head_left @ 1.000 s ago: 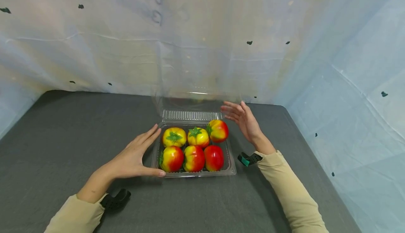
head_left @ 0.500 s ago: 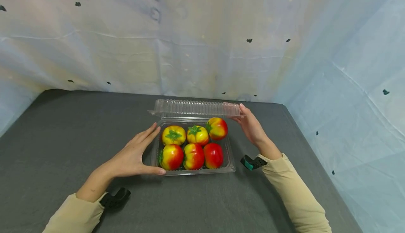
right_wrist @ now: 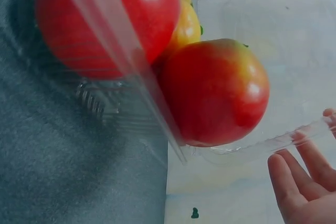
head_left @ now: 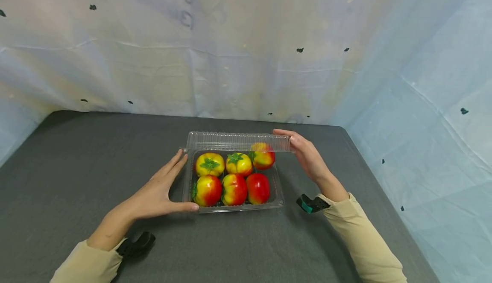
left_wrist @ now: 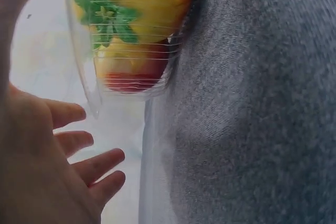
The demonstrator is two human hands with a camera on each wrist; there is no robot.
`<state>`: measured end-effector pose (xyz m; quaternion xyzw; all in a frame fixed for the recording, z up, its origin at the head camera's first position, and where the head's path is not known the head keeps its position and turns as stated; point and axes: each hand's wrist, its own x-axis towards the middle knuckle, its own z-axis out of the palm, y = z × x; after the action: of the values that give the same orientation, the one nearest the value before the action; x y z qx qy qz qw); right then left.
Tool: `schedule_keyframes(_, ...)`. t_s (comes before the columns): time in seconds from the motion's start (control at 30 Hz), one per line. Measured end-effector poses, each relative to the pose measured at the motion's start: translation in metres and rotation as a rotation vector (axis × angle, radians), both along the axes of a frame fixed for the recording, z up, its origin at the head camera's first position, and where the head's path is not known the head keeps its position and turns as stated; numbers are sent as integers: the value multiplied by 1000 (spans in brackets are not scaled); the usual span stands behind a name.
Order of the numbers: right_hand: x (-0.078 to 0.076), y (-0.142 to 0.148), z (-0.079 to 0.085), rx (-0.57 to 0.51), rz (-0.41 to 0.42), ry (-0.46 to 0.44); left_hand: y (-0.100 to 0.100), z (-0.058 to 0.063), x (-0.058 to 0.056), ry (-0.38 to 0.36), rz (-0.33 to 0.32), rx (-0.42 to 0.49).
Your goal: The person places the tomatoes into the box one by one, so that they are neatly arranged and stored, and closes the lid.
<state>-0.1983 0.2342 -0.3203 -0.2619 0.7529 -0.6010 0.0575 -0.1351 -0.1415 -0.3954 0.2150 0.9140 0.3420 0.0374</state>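
Note:
A clear plastic clamshell box lies on the table, holding several glossy red and yellow tomato-like fruits in two rows. Its hinged lid slants part-way over the back row. The back right fruit bulges above the tray's rim. Along the box's left side rests my left hand, thumb at the front corner and fingers stretched toward the back corner. At the lid's right end, my right hand touches the lid edge with fairly straight fingers; its thumb is hard to make out.
A dark grey cloth-covered table surrounds the box. Pale sheeting hangs behind it, and more sheeting stands on the right. Black bands sit on both wrists.
The lid has swung from upright forward and down over the back row, with my right hand moving against its right end. My left hand has stayed beside the box, its fingers shifting slightly left.

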Motion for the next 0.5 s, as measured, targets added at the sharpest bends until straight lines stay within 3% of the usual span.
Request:
schedule_keyframes(0.17,3,3,-1,-11,-8,35,-3,8,1,33,34,99)
schedule_keyframes(0.27,5,5,-1,-19,-13,35,-4,12,2,92,59,179)
schedule_keyframes(0.5,5,6,-2,-40,-16,31,-1,23,1,236,25,466)
